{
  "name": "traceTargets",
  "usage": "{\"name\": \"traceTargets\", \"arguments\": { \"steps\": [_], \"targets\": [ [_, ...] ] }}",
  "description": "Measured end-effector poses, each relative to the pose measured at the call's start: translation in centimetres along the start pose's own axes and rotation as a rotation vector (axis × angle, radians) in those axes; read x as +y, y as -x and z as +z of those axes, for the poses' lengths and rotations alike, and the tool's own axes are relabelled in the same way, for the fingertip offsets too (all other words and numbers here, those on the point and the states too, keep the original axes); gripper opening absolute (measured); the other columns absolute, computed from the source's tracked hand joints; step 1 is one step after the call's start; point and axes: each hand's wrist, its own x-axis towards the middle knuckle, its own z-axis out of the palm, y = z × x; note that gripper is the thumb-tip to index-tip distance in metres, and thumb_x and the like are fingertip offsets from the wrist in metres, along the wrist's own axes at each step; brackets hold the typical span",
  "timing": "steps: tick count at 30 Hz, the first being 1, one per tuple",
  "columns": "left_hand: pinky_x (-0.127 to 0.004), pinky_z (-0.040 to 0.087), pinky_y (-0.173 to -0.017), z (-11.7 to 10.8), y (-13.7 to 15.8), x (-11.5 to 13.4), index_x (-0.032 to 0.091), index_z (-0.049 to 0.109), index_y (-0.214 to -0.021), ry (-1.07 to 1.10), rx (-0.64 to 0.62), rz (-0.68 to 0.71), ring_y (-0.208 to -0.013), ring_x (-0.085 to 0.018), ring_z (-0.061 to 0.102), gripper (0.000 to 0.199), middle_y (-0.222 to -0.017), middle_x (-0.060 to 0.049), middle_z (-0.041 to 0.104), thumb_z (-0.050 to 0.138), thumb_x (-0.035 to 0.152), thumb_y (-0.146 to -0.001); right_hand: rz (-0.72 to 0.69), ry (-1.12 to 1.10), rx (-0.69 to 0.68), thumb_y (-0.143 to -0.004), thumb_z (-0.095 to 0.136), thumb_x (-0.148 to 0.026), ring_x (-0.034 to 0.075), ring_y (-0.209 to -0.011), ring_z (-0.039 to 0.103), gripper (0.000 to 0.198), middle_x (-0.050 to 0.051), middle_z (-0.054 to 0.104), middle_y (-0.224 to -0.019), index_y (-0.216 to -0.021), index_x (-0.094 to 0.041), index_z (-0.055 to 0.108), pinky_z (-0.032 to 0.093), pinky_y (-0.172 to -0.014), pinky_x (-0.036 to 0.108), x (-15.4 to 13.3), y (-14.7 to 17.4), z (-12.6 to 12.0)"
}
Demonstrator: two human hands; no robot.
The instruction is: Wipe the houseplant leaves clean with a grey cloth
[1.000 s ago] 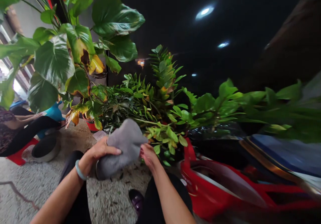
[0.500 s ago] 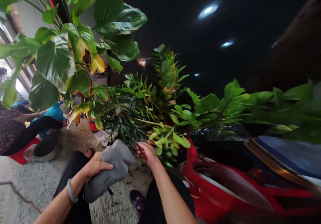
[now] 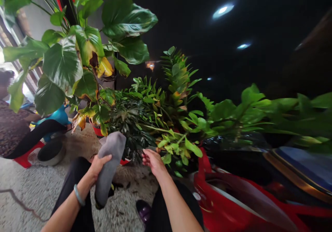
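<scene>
My left hand (image 3: 98, 166) grips a long, grey, soft fabric piece (image 3: 111, 162) in front of my knees, with the thumb across its face. It looks like a sock or shoe lining; its exact kind is unclear. The piece stands nearly upright, narrowing to a dark lower end. To its right, apart from it, my right hand (image 3: 153, 162) hovers with the fingers curled in towards the thumb. Anything in those fingers is too small to make out. Dark green leaves (image 3: 137, 138) are close behind both hands.
A large-leaved plant (image 3: 62, 60) rises at left. Beside my right leg stands a red bag (image 3: 207, 194). Another person (image 3: 15, 128) sits far left on a red stool (image 3: 24, 159), near a dark tub (image 3: 52, 153). A purple shoe (image 3: 143, 210) shows on the rough floor.
My left hand has turned the grey fabric piece from a slant to nearly upright, slightly farther from my right hand. The right hand has barely moved. The view has shifted slightly left.
</scene>
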Motion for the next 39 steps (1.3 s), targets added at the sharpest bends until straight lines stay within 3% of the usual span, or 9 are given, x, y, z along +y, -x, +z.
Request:
{"name": "traceTargets", "arguments": {
  "steps": [4,10,15,20,25,28,30,34,39],
  "targets": [
    [-0.032,0.058,-0.066,-0.9,1.2,3.7,0.015,0.073,-0.098,0.111,0.053,0.155,-0.070,-0.024,0.072,0.050,-0.082,-0.007,0.078,0.090,0.040,-0.059,0.000,0.014,-0.017,-0.069,0.080,-0.024,0.009,-0.036,0.053,0.019,-0.003,0.065,-0.053,-0.066,-0.019,0.061,0.047,-0.035,0.019,0.1,0.0,-0.1],
    [-0.029,0.059,-0.068,-0.8,-3.0,12.9,0.021,0.071,-0.108,0.252,0.293,0.435,-0.074,-0.020,0.073,0.047,-0.089,-0.004,0.079,0.086,0.034,-0.065,-0.004,0.014,-0.020,-0.068,0.081,-0.025,0.009,-0.037,0.053,0.022,-0.002,0.065,-0.054,-0.065,-0.018,0.060,0.047,-0.036,0.020,0.2,0.1,0.6],
    [-0.029,0.055,-0.055,-2.1,-4.4,7.2,0.014,0.072,-0.087,0.142,0.377,0.226,-0.056,-0.019,0.068,0.034,-0.070,-0.005,0.075,0.088,0.028,-0.061,-0.005,0.019,0.002,-0.069,0.080,-0.023,0.010,-0.037,0.054,0.020,-0.002,0.065,-0.053,-0.067,-0.018,0.061,0.047,-0.035,0.020,0.2,0.0,0.7],
    [-0.030,0.057,-0.054,-2.8,-0.6,-0.2,0.012,0.072,-0.080,0.132,0.327,-0.046,-0.054,-0.020,0.068,0.027,-0.065,-0.007,0.073,0.087,0.028,-0.064,-0.014,0.036,0.020,-0.069,0.080,-0.023,0.010,-0.038,0.055,0.018,-0.001,0.067,-0.055,-0.068,-0.018,0.063,0.048,-0.035,0.020,0.4,0.0,0.3],
    [-0.028,0.057,-0.056,-1.4,1.5,4.7,0.013,0.074,-0.088,0.175,0.401,0.283,-0.060,-0.020,0.070,0.039,-0.072,-0.005,0.076,0.090,0.036,-0.060,-0.010,0.026,-0.023,-0.068,0.082,-0.024,0.010,-0.037,0.054,0.021,-0.002,0.066,-0.054,-0.067,-0.018,0.062,0.048,-0.036,0.020,0.3,0.1,0.3],
    [-0.026,0.058,-0.062,-0.7,-0.2,9.4,0.014,0.075,-0.091,0.150,0.413,0.504,-0.069,-0.020,0.072,0.043,-0.080,-0.005,0.078,0.091,0.037,-0.058,-0.008,0.008,-0.027,-0.068,0.082,-0.024,0.010,-0.037,0.054,0.021,-0.002,0.065,-0.054,-0.066,-0.018,0.062,0.047,-0.036,0.020,0.2,0.2,0.8],
    [-0.026,0.057,-0.062,-0.4,-2.0,10.6,0.013,0.075,-0.089,0.115,0.380,0.504,-0.067,-0.019,0.070,0.042,-0.078,-0.005,0.077,0.090,0.035,-0.057,-0.010,0.006,-0.015,-0.068,0.083,-0.025,0.010,-0.036,0.053,0.023,-0.003,0.065,-0.053,-0.065,-0.018,0.061,0.046,-0.035,0.020,0.2,0.3,1.2],
    [-0.026,0.053,-0.054,-0.6,-3.8,6.3,0.013,0.075,-0.075,-0.030,0.332,0.259,-0.059,-0.019,0.066,0.028,-0.066,-0.005,0.073,0.089,0.027,-0.055,-0.010,0.032,-0.004,-0.067,0.083,-0.025,0.010,-0.036,0.054,0.024,-0.002,0.065,-0.053,-0.065,-0.018,0.061,0.045,-0.034,0.020,0.3,0.3,1.4],
    [-0.029,0.054,-0.054,-1.7,-1.1,-1.2,0.012,0.077,-0.071,-0.052,0.190,0.049,-0.057,-0.022,0.067,0.028,-0.064,-0.007,0.074,0.089,0.032,-0.055,-0.005,0.059,0.015,-0.069,0.081,-0.024,0.010,-0.037,0.055,0.021,-0.001,0.066,-0.054,-0.067,-0.018,0.062,0.047,-0.035,0.019,0.4,0.1,0.7]
  ]
}}
